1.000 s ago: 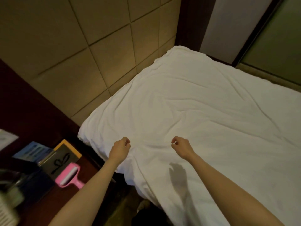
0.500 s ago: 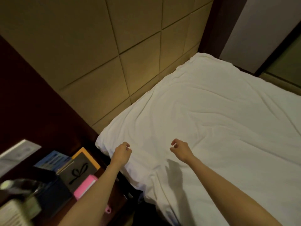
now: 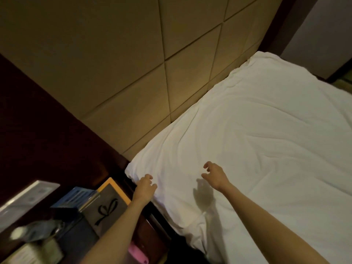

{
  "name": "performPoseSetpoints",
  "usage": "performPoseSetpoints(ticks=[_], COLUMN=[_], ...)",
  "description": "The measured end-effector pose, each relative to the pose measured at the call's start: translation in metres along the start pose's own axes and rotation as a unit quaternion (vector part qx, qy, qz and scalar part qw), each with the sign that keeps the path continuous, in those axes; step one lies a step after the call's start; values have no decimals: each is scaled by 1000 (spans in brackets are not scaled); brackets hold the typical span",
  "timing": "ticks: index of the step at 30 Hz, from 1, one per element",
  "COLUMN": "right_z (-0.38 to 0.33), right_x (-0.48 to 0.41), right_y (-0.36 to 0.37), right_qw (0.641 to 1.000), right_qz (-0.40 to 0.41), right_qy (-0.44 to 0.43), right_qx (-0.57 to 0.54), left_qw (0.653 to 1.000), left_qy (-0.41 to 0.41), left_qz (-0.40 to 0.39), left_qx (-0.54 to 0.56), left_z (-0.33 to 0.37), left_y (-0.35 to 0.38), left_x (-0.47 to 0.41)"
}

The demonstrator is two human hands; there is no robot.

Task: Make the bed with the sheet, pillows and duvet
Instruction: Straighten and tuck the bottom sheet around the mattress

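Observation:
A white duvet (image 3: pixel 257 141) lies spread over the bed, wrinkled, its top edge against the padded headboard. My left hand (image 3: pixel 145 185) hovers over the near top corner of the duvet with fingers loosely curled and holds nothing. My right hand (image 3: pixel 214 173) hangs a little above the duvet, fingers spread and loosely bent, also empty; its shadow falls on the cloth below. No pillows are in view.
A tan padded headboard (image 3: pixel 133 63) fills the upper left. A dark wooden nightstand (image 3: pixel 148 235) stands left of the bed with an orange-edged box with a bow drawing (image 3: pixel 109 202), a blue box (image 3: pixel 76 196), a pink lint roller (image 3: pixel 138 254) and a plastic bottle (image 3: pixel 36 230).
Both hands have let go of the duvet and opened their fingers. The view has swung left toward the headboard and the corner of the bed.

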State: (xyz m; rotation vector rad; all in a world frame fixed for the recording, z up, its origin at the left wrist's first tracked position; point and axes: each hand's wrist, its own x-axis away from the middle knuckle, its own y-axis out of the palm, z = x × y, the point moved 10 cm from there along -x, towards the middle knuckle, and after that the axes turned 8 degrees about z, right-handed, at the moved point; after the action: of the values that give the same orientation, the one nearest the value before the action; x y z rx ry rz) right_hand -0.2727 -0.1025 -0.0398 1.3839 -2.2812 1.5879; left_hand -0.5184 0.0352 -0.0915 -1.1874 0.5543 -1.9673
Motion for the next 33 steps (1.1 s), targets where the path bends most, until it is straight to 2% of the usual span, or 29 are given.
performPoseSetpoints(ticks=[7, 13, 17, 20, 25, 33], right_z=[6, 27, 36, 35, 31, 5], right_x=[-44, -59, -63, -67, -72, -68], right_y=[41, 96, 116, 118, 122, 127], right_qw=[998, 984, 981, 981, 982, 979], right_qz=[-35, -70, -64, -37, -45, -74], right_qy=[-4, -22, -25, -37, -52, -87], right_qx=[53, 160, 179, 187, 179, 169], left_qw=[997, 995, 997, 995, 991, 988], left_qy=[-58, -69, -51, -40, -10, 16], left_qz=[11, 16, 38, 55, 80, 63], left_qx=[43, 71, 51, 80, 108, 142], left_z=[-21, -33, -37, -40, -39, -32], left_y=[36, 82, 101, 102, 89, 69], left_x=[-22, -42, -48, -53, -53, -51])
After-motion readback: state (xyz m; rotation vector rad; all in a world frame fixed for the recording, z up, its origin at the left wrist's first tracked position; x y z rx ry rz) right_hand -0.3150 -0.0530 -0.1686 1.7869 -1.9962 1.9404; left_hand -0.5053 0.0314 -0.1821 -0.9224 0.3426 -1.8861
